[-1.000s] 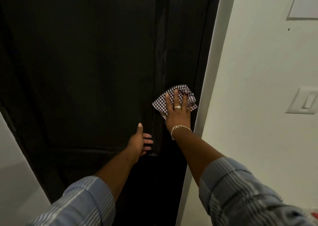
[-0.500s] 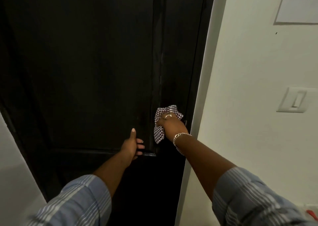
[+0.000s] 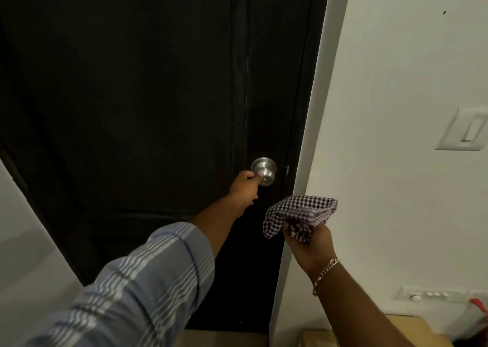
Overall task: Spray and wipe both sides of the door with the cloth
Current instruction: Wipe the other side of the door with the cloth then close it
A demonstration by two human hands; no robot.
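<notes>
Reaching my left hand [image 3: 244, 188] far out to grip the silver knob [image 3: 263, 171] on the black door [image 3: 132, 95], I hold the checked cloth [image 3: 299, 215] bunched in my raised right hand [image 3: 310, 243], near the white wall [image 3: 396, 82]

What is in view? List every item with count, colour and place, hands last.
door: one, black, left and centre.
door knob: one, silver, on the door's right side.
door frame: one, white, right of the door.
cloth: one, dark-and-white checked, in front of the frame.
light switch: one, white, on the right wall.
bracelet: one, gold, right wrist.
sleeve: one, blue striped, left arm.
left hand: grips the knob.
right hand: holds the cloth.
</notes>
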